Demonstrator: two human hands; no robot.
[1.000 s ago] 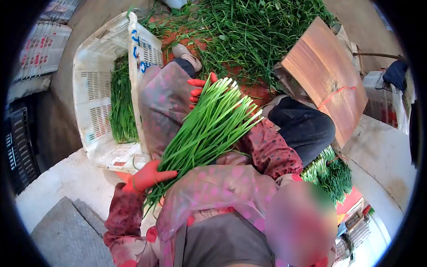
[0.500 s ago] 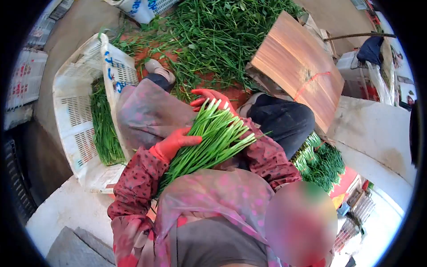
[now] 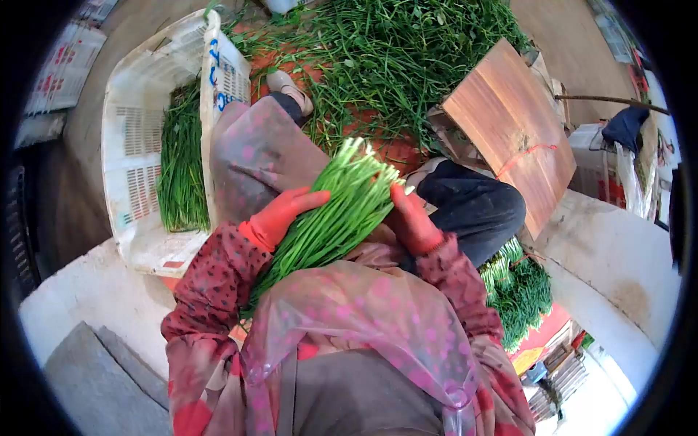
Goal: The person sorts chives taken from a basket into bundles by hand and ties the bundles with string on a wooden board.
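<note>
A thick bunch of long, thin, chive-like green stalks lies slantwise over my lap, pale cut ends pointing up and to the right. My left hand, in a red rubber glove, is closed around its left side with the thumb across the top. At the right side, just below the pale ends, my right hand, also red-gloved, holds the bunch; most of its fingers are hidden behind the stalks. The lower tips of the stalks run under my left sleeve and the see-through apron.
A white plastic crate on the left holds more green stalks. Ahead spreads a loose heap of greens. A wood-grain board stands tilted at the right. Tied bundles lie beside my right knee.
My right hand has come from behind the pale ends round to the right side of the bunch. The pale ends look more even and closer together. The camera view has shifted slightly.
</note>
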